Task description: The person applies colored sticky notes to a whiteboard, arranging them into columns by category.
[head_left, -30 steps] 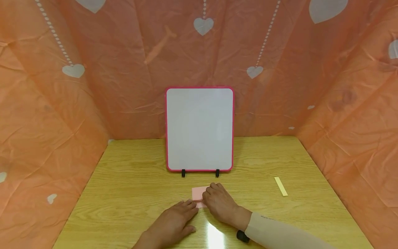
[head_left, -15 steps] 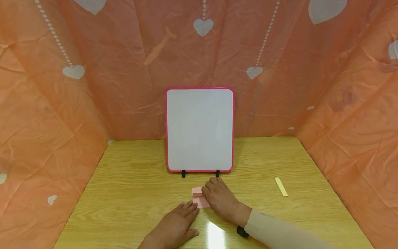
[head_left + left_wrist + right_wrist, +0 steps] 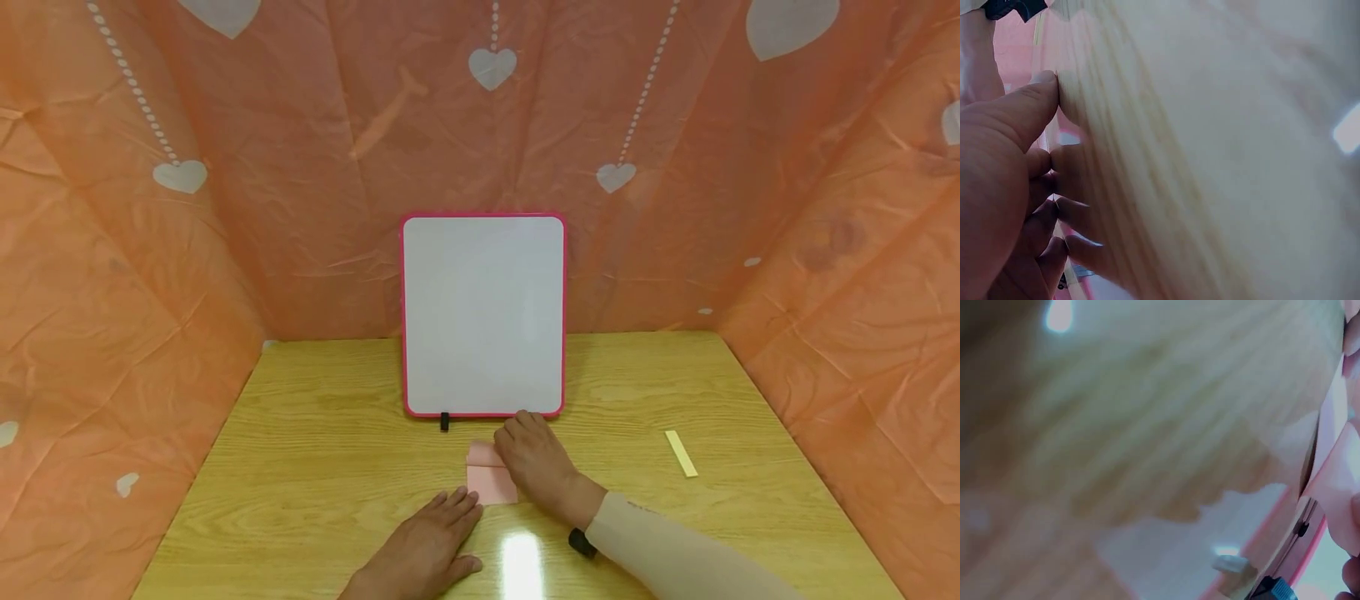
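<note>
A pink sticky-note pad [image 3: 492, 487] lies on the wooden table in front of the whiteboard. My right hand [image 3: 536, 458] pinches the pad's lifted top sheet at its right side, and that sheet curls back toward the board. In the right wrist view the pink sheet [image 3: 1338, 494] bends upward, with fingertips [image 3: 1352, 572] at the right edge of the picture. My left hand [image 3: 423, 542] rests flat on the table, fingers straight, fingertips right at the pad's lower left corner. The left wrist view shows its thumb and fingers [image 3: 1035, 212] extended low against the tabletop.
A whiteboard [image 3: 483, 317] with a pink frame stands upright behind the pad on small black feet [image 3: 445, 422]. A narrow pale yellow paper strip [image 3: 681, 454] lies to the right on the table [image 3: 315, 433]. Orange cloth [image 3: 337, 208] with white hearts hangs around three sides.
My right hand has moved away from me toward the whiteboard, lifting and folding back the pink top sheet, so more of the pad beneath shows. My left hand has stayed nearly in place.
</note>
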`<state>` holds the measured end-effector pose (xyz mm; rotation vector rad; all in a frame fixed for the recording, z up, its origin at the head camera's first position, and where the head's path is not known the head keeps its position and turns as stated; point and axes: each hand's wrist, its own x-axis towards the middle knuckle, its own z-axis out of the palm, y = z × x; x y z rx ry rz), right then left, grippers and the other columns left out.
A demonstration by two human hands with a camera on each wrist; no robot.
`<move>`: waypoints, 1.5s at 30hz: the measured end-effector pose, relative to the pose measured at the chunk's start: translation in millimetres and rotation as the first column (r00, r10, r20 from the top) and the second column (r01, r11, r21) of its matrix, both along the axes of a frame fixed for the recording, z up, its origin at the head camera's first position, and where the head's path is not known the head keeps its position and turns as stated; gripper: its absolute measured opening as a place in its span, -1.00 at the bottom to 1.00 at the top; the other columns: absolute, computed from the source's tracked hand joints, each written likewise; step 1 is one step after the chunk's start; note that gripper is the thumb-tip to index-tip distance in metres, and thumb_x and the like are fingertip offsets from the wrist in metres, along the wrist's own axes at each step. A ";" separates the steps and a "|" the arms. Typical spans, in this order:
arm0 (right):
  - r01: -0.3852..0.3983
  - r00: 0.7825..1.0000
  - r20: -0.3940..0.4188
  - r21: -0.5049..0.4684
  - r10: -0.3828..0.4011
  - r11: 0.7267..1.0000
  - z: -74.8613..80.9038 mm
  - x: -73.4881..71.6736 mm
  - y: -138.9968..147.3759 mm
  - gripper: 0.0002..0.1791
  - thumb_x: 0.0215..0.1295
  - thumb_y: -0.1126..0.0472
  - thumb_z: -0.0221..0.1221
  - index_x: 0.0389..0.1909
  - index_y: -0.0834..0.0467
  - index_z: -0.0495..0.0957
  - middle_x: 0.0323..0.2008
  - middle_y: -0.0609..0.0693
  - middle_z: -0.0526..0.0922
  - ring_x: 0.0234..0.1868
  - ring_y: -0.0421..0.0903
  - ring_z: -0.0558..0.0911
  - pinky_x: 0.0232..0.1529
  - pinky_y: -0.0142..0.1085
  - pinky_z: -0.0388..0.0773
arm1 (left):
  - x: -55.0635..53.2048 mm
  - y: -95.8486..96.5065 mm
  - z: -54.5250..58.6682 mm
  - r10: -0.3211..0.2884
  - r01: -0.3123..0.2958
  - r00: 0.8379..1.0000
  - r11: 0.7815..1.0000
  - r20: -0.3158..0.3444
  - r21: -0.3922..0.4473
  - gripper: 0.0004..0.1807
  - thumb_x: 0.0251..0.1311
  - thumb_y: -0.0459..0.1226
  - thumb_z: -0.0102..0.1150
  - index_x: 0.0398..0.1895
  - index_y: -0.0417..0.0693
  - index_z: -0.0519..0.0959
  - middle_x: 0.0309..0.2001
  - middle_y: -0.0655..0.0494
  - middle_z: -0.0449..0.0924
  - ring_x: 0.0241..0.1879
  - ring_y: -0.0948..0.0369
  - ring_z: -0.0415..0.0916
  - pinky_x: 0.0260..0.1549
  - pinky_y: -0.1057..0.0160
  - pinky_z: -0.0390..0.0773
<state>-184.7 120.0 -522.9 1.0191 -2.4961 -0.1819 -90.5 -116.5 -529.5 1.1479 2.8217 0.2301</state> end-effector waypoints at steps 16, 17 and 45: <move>0.005 1.000 -0.005 -0.063 -0.006 0.998 2.4 -19.6 -4.9 -0.80 0.55 0.12 0.22 -0.29 0.12 0.51 -0.32 -0.04 0.56 -0.20 -0.05 0.44 -0.14 -0.26 0.44 | 2.0 2.8 2.1 0.033 -0.032 0.998 0.999 0.044 -0.019 -0.23 0.50 0.21 0.07 0.54 -0.09 0.42 0.54 0.02 0.40 0.57 0.09 0.30 0.53 0.06 0.38; 0.006 1.000 0.001 -0.065 -0.005 0.998 2.8 -20.3 -5.3 -0.80 0.56 0.12 0.22 -0.29 0.12 0.51 -0.32 -0.04 0.56 -0.20 -0.04 0.45 -0.14 -0.26 0.44 | 2.2 3.0 2.2 0.031 -0.030 0.999 0.999 0.041 -0.018 -0.23 0.50 0.20 0.08 0.54 -0.10 0.42 0.54 0.02 0.41 0.56 0.09 0.31 0.52 0.07 0.38; 0.030 0.999 -0.027 -0.079 -0.033 0.996 20.8 -32.9 -1.4 -0.70 0.15 0.35 0.51 -0.31 0.13 0.52 -0.34 -0.01 0.55 -0.20 -0.01 0.49 -0.14 -0.21 0.48 | -0.6 -0.2 -1.0 0.010 -0.009 0.999 1.000 0.049 -0.011 -0.23 0.51 0.21 0.05 0.56 -0.09 0.39 0.53 0.02 0.42 0.56 0.08 0.32 0.54 0.07 0.35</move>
